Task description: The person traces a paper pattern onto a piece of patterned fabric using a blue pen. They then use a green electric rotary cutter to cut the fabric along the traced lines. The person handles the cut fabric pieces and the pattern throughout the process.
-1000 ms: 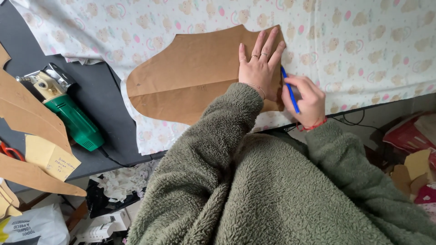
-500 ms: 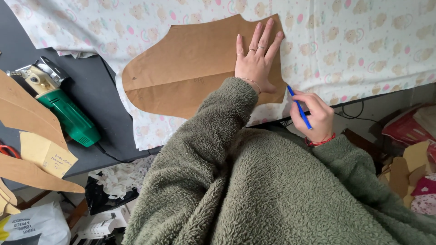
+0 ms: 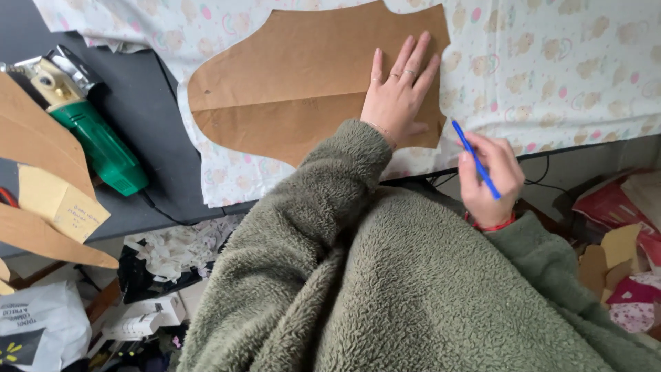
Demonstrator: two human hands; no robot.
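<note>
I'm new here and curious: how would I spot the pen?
Find the big brown paper pattern lying on the pale printed fabric. Just beyond its lower right corner, the right hand grips a thin blue pen, the only blue stick here.

One head-worn camera looks steeply down over the person's chest and green fleece sleeves onto the table edge, at close range. It faces forward across the table: the left hand lies just above frame centre, the right hand nearer the body, floor clutter below both at the frame's foot
</note>
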